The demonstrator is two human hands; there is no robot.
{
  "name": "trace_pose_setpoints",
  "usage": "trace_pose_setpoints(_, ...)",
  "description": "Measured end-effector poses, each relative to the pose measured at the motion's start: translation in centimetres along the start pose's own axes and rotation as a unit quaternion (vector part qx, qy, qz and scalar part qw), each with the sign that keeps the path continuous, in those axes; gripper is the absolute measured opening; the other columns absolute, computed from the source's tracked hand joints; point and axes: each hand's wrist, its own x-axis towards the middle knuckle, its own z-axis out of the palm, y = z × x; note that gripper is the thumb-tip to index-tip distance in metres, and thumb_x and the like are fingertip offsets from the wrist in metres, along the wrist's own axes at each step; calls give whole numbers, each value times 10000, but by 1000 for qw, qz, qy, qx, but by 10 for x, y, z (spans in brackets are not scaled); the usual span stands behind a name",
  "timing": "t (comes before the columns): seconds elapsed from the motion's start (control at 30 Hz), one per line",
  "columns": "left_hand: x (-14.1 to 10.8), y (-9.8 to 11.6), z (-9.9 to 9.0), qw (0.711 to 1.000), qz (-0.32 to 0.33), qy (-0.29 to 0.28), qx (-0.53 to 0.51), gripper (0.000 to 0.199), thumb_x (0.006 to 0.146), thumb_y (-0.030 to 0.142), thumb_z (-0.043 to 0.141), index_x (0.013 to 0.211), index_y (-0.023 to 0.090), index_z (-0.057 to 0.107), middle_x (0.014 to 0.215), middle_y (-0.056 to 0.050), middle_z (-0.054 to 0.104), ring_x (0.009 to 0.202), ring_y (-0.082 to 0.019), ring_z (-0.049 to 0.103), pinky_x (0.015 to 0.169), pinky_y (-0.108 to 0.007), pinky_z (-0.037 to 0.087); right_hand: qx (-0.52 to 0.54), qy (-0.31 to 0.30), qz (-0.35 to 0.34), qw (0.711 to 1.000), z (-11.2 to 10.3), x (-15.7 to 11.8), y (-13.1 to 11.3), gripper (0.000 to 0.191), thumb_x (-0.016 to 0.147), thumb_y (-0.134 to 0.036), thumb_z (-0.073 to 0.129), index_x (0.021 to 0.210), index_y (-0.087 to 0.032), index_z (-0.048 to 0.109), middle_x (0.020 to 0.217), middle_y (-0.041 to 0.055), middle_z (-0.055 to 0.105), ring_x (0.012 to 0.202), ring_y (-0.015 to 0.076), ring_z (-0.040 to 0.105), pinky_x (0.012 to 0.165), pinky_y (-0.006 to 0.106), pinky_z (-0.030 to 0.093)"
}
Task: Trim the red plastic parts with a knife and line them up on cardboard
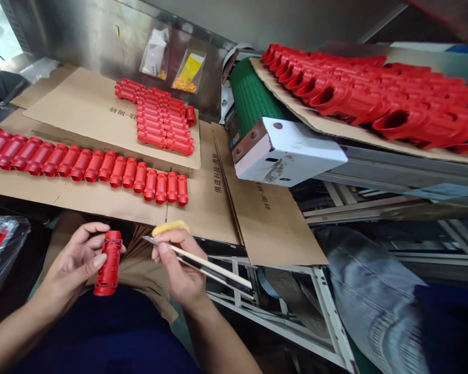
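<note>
My left hand [76,259] is closed around a red plastic tube [109,265], tilted slightly, with a flat panel of raised outlines facing up. Just to the right, my right hand [183,265] grips a craft knife [218,271] with a pale and black handle. Its pointed metal blade points left toward the tube, and a gap separates them. A yellow cover [170,227] sits at a fingertip of that hand. Beyond both hands, a row of similar red tubes [118,171] lies along the cardboard-covered bench [203,208].
Stacked red parts [166,119] lie on a cardboard sheet [78,104]. Two small plastic bags [189,70] lean at the back. At right, more red parts [347,88] rest above a green conveyor belt [253,93] with a white end bracket [288,150]. Another person's jeans-clad leg [374,296] is close by.
</note>
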Motion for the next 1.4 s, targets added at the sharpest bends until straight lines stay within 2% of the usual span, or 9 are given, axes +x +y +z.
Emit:
trace_pose_setpoints(0.1,-1,10,1,997,-74,-19,12,387,830,415,908,1168,240,842,1130,-137,836,985,-253,782,819,-256,611,29,-78,115,990,-3,13,-1,218,1028,-377,683,979,-189,782,807,29,732,596,125,633,581,250,549)
trace_pose_setpoints(0.27,-3,11,-6,994,-100,-42,-9,601,805,683,844,1169,207,894,1322,-216,797,1014,-345,796,737,-321,646,173,-187,316,914,5,15,2,432,846,-552,876,801,-162,697,556,-51,618,405,67,506,396,163,392)
trace_pose_setpoints(0.37,-6,13,-4,999,-43,-20,-11,596,733,690,895,1049,184,916,1351,-211,773,1148,-381,757,848,-333,654,202,-178,337,902,7,8,0,470,840,-594,874,841,-168,677,505,-64,592,394,74,516,398,157,413)
trace_pose_setpoints(0.47,-7,16,3,998,-52,42,-6,388,806,559,905,920,189,916,1197,-168,824,926,-244,771,722,-228,616,215,-157,324,908,7,4,-5,521,865,-668,825,858,-169,674,566,-45,630,422,72,546,435,169,464)
trace_pose_setpoints(0.6,-7,15,9,998,-31,46,-26,660,599,697,979,1019,194,907,1201,-173,828,924,-277,787,696,-245,630,210,-162,319,910,11,-1,-8,487,891,-634,821,843,-182,647,602,-49,639,432,67,559,444,167,484)
trace_pose_setpoints(0.7,-7,9,9,998,25,61,20,504,556,415,1080,984,234,886,1138,-107,839,986,-275,800,832,-259,649,147,-164,241,945,14,-4,-6,358,1010,-517,726,875,-188,679,595,-39,656,475,109,635,484,209,568)
trace_pose_setpoints(0.8,-5,6,7,995,32,88,24,320,677,274,1030,947,241,861,1089,-59,844,964,-224,804,869,-241,644,-33,-97,8,995,10,-5,-6,114,1042,-263,715,1019,-177,786,903,75,823,947,220,817,839,330,705)
trace_pose_setpoints(0.93,-3,5,4,994,36,101,16,336,673,281,1033,945,239,841,1068,-45,849,884,-194,794,727,-186,626,-106,-77,-204,970,3,-6,-9,343,1040,-93,677,1374,-150,726,1279,158,810,1215,231,782,1036,327,681)
trace_pose_setpoints(1.4,-6,7,6,989,53,113,79,345,682,363,1021,943,253,825,1074,-44,837,926,-230,787,784,-253,658,-43,-65,-248,966,12,-8,1,371,1011,-74,726,1370,-162,753,1162,134,829,1022,229,785,890,354,716)
